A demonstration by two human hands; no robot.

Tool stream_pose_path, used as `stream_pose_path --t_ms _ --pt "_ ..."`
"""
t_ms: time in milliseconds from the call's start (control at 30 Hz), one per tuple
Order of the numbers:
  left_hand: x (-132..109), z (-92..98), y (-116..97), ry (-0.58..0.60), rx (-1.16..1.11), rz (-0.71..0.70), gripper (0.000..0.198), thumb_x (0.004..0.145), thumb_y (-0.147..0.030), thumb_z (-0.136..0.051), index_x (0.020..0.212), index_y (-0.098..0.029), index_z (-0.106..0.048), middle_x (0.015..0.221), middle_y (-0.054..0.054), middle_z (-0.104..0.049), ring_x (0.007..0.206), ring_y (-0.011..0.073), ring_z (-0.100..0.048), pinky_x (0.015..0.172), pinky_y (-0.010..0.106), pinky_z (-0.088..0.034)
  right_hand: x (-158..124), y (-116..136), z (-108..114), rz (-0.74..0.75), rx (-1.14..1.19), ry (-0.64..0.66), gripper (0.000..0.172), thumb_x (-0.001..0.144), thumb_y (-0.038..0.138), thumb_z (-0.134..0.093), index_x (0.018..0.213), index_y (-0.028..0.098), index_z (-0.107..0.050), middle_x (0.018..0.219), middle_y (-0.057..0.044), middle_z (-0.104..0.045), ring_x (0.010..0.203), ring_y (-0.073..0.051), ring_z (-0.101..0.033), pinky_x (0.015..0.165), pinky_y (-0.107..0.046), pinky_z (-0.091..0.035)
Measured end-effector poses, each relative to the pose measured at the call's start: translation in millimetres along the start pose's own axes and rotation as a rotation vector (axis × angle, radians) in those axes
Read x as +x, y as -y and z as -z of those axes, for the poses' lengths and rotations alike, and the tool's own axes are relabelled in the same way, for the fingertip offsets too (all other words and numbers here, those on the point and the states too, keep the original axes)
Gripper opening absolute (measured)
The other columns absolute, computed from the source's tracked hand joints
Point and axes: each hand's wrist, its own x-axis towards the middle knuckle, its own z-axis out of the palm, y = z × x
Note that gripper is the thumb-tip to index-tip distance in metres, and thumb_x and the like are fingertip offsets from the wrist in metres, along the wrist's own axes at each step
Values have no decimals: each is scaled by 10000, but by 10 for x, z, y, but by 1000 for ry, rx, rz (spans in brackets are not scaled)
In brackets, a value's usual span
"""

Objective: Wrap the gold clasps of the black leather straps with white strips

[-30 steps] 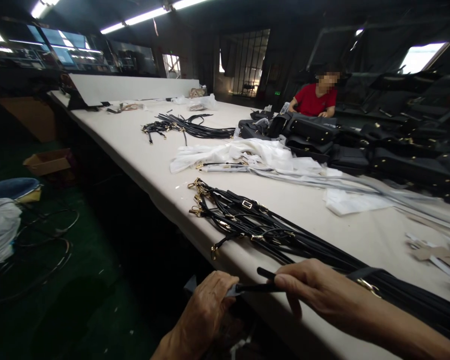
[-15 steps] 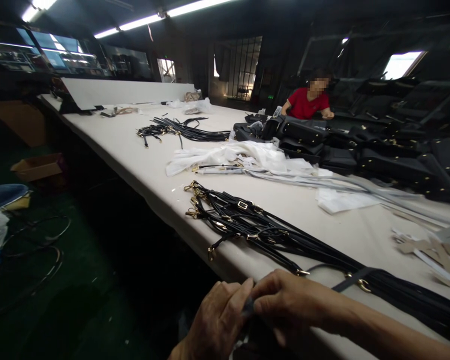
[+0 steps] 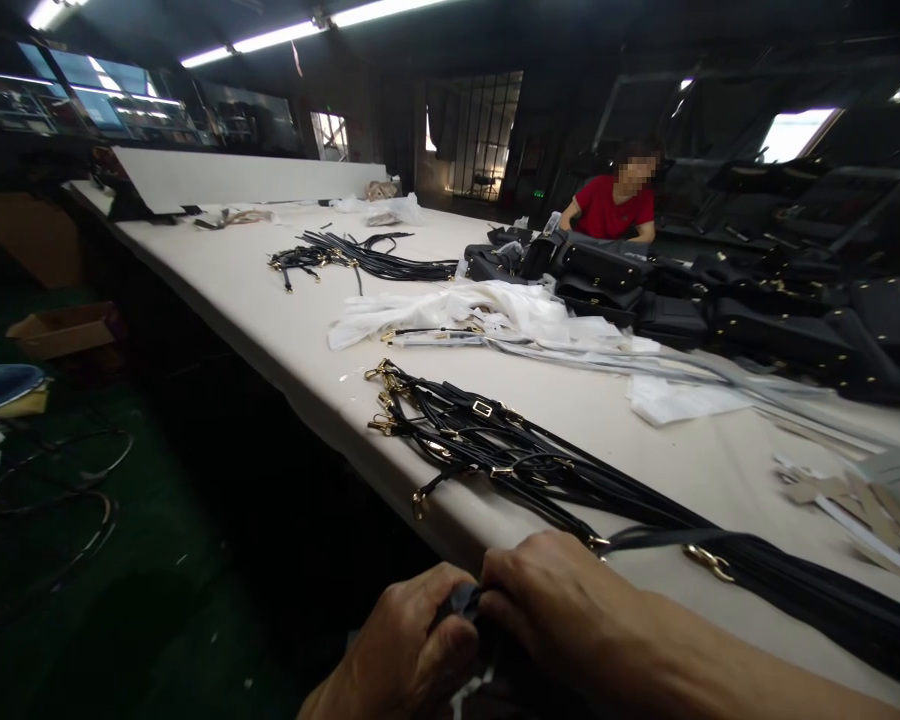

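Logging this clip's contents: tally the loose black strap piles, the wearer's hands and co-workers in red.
Black strap piles: 2 (near pile, far pile)
Wearer's hands: 2 (left hand, right hand)
Co-workers in red: 1 (co-worker)
Total: 5

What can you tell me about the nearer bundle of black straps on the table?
The bundle of black straps looks like leather, with golden buckles and clasps. It lies on the table, one end spread and tangled near the edge, the rest gathered, leaving view at right. Contact with the right hand is unclear.
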Motion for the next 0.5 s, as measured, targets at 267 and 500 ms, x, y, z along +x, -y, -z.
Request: stream_pose_path --t_ms 267,500 --pt "-60 24 42 -112 -146 53 403 906 -573 -556 1056 -206 -625 914 40 -685 789 184 -652 719 254 -492 48 4 -178 165 -268 -58 59 802 242 -639 842 200 -628 705 -28 -731 543 -217 -681 419 -326 -154" --pt "-34 7 -25 -108 -155 152 289 965 -467 -499 887 -192 -543 718 -2 -627 633 139 -602 587 217 -440 59 150 -102 126 -219 69 101 845 274 -604 837 185 -650 765 -52 -757 603 -230 -703 423 -334 -170"
